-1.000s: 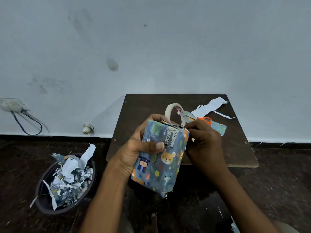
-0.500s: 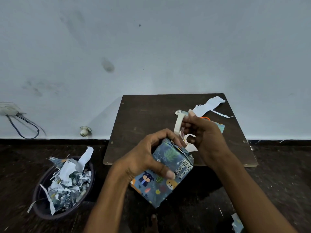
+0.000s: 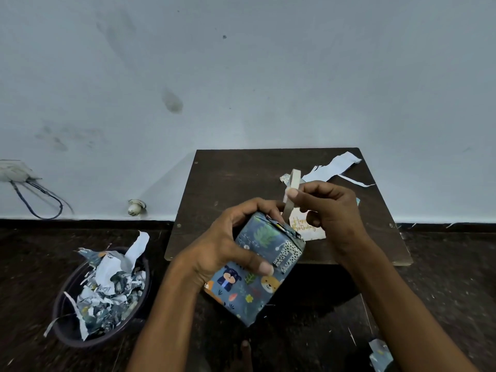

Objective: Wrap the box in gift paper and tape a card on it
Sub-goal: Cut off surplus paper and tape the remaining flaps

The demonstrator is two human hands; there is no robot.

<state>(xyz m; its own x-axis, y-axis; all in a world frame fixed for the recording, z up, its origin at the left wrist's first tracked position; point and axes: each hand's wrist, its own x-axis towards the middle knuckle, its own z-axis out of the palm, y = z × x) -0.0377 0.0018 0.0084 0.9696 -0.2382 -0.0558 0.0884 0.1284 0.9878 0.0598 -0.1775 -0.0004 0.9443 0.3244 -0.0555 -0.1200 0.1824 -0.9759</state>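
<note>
Pale stained wall (image 3: 241,76), dark floor (image 3: 40,264), low table (image 3: 241,178).

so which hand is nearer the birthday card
Right. The right hand holds the tape roll directly over the card; the left hand grips the wrapped box beside it.

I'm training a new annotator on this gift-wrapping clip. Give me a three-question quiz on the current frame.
1. True or false: the left hand grips the wrapped box.
2. What does the right hand hold? A) scissors B) tape roll C) pen
3. Fill in: the bowl of paper scraps sits on the ____, left of the table.

Key: 1 true; 2 B; 3 floor. The birthday card lies on the table behind the box.
</note>
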